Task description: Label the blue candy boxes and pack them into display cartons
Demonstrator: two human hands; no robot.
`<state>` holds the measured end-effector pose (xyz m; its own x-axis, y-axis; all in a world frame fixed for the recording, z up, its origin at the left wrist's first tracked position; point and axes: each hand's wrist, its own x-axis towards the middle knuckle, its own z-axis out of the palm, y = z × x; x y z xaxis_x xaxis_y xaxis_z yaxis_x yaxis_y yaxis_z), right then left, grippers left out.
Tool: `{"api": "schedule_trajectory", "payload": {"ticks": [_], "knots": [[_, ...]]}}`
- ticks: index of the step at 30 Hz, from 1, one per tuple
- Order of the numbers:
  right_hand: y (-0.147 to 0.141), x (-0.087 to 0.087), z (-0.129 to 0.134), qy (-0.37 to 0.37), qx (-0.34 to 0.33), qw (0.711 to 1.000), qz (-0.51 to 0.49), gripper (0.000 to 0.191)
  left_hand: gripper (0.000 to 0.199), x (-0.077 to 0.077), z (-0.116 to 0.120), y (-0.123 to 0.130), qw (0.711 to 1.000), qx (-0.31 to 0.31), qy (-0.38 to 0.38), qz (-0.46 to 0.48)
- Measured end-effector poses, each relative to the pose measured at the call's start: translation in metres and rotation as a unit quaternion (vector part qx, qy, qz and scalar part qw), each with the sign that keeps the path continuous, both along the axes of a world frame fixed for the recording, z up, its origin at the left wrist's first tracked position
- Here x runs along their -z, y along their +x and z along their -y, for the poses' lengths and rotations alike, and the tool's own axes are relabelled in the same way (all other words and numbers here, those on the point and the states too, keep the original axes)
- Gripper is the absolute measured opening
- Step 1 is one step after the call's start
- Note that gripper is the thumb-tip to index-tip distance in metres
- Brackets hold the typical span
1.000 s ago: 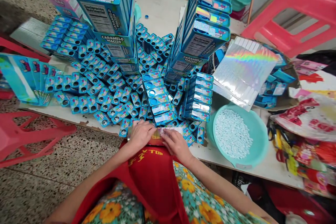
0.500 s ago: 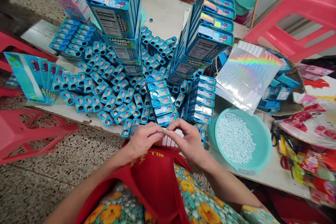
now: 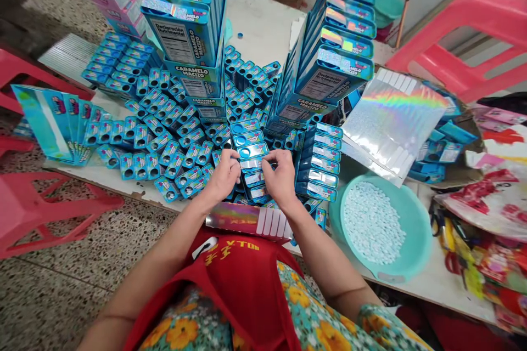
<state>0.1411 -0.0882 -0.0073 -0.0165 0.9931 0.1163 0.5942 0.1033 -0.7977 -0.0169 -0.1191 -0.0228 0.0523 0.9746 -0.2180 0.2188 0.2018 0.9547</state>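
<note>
My left hand [image 3: 225, 176] and my right hand [image 3: 280, 178] are closed in pinches at opposite ends of a narrow shiny sticker strip [image 3: 251, 164]. The strip lies across the top of one blue candy tin in a row of tins [image 3: 252, 149] standing on edge between my hands. Tins farther back in that row show round recesses on top. A silvery sticker sheet [image 3: 234, 221] with white backing gaps rests at the table's front edge, below my wrists. To the right of my right hand stands a second row of blue tins [image 3: 321, 162], with shiny strips across their tops.
Tall stacks of boxed tins rise behind, at left [image 3: 181, 33] and right [image 3: 329, 66]. Many loose small tins [image 3: 160, 115] spread leftward. On the right are a turquoise basin [image 3: 418, 230] of pale candies, more holographic sheets [image 3: 391, 120] and scissors [image 3: 453, 263]. Red stools [image 3: 45, 203] flank the table.
Both hands have moved forward from the sticker sheet at the table edge to the row of tins. They have spread apart, with the strip now stretched over one tin.
</note>
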Motion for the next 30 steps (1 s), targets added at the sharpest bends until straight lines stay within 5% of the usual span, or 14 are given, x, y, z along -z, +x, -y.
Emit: {"api": "schedule_trajectory", "payload": {"ticks": [6,10,16,30], "knots": [[0.009,0.003,-0.013,-0.045,-0.022,0.999,0.019,0.011,0.019,0.031,0.009,0.009,0.992,-0.068,-0.073,-0.076],[0.012,-0.005,-0.006,-0.019,-0.051,0.998,-0.011,0.015,0.015,0.02,0.021,-0.004,0.977,-0.034,-0.015,-0.211],[0.007,-0.006,-0.003,-0.048,-0.018,0.999,0.001,0.04,0.029,-0.004,0.029,-0.011,0.98,-0.084,0.025,-0.178],[0.017,0.004,-0.015,-0.058,-0.05,0.997,-0.019,0.017,0.032,0.003,0.027,0.01,0.98,-0.119,0.067,-0.146]]}}
